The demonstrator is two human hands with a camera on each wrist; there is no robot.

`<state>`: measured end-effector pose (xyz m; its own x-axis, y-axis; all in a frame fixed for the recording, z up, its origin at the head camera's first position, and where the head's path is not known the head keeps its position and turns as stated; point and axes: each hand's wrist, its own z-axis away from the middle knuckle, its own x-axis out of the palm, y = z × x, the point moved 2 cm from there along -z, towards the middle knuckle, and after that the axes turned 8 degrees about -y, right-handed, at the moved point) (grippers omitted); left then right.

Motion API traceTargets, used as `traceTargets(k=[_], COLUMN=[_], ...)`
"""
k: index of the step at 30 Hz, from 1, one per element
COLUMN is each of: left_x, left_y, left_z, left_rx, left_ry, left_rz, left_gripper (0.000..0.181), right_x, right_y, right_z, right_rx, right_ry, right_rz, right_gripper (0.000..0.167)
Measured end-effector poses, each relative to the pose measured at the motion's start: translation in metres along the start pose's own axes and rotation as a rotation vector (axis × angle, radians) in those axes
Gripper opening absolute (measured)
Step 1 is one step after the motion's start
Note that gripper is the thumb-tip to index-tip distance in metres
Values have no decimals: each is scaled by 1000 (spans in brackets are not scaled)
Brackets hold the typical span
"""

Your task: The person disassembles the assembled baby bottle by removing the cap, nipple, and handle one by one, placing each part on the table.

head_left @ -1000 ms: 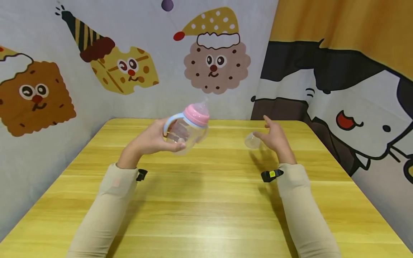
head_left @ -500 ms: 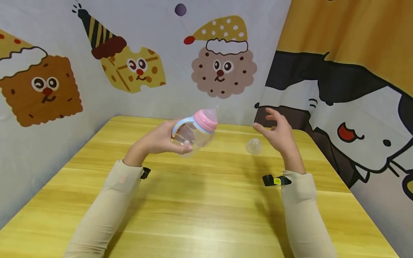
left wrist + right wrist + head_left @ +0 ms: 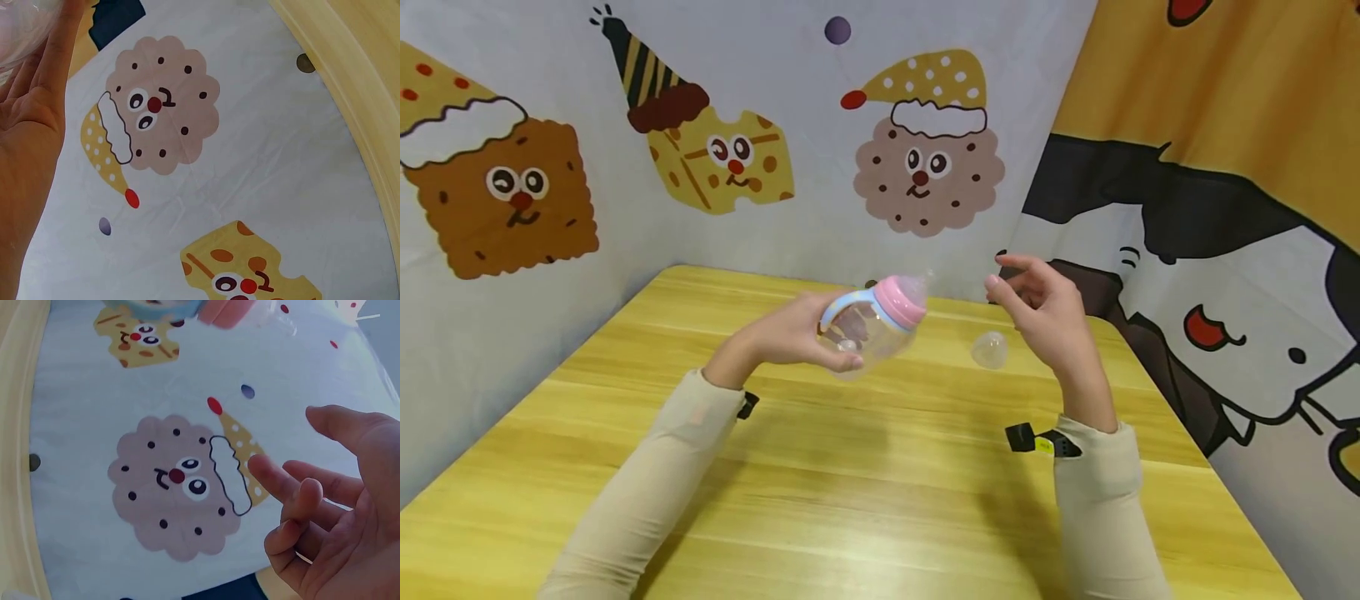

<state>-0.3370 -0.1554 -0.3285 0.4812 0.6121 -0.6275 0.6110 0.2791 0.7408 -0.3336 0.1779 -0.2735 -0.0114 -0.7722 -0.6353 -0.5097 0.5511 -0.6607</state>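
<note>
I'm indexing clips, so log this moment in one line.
left hand: holds tilted clear plastic bottle with pink collar | right hand: raised, holding nothing | clear dome-shaped cover: on yellow wood-grain table

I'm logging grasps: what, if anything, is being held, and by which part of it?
The left hand holds the baby bottle by its clear body; whether it also hooks the blue handle, I can't tell. The right hand holds nothing.

surface point(image 3: 820, 517): yellow wood-grain
backdrop point(image 3: 760, 58): white
cheese print point(image 3: 722, 167): yellow, left
round cookie print point(image 3: 928, 183): pinkish
curtain point(image 3: 1217, 92): orange top, right
</note>
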Motion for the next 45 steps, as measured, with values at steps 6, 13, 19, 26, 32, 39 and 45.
traceTargets(k=[6,13,19,26,32,39,45], left_x=[1,7,15,15,16,18,20], left_y=[0,2,-1,-1,-2,0,1], left_z=[-9,-22,-16,-6,0,-3,-11], left_rx=[21,43,31,-15,-14,4,-5], left_ry=[-23,-32,-51,-55,-54,-61,-80], left_rz=[-14,-29,2,1,-5,-27,-42], left_gripper=[63,63,57,60,60,64,65], right_x=[2,2,22,43,53,52,51], right_y=[-9,-7,-9,-15,-18,-17,-15], right_z=[4,3,-2,-4,-7,-4,-1], right_rx=[-22,-25,-49,-24,-32,-26,-4], right_ry=[-5,-99,-199,-264,-294,-301,-339], right_rz=[2,25,1,-13,-3,-8,-68], right_gripper=[42,60,86,57,49,36,38])
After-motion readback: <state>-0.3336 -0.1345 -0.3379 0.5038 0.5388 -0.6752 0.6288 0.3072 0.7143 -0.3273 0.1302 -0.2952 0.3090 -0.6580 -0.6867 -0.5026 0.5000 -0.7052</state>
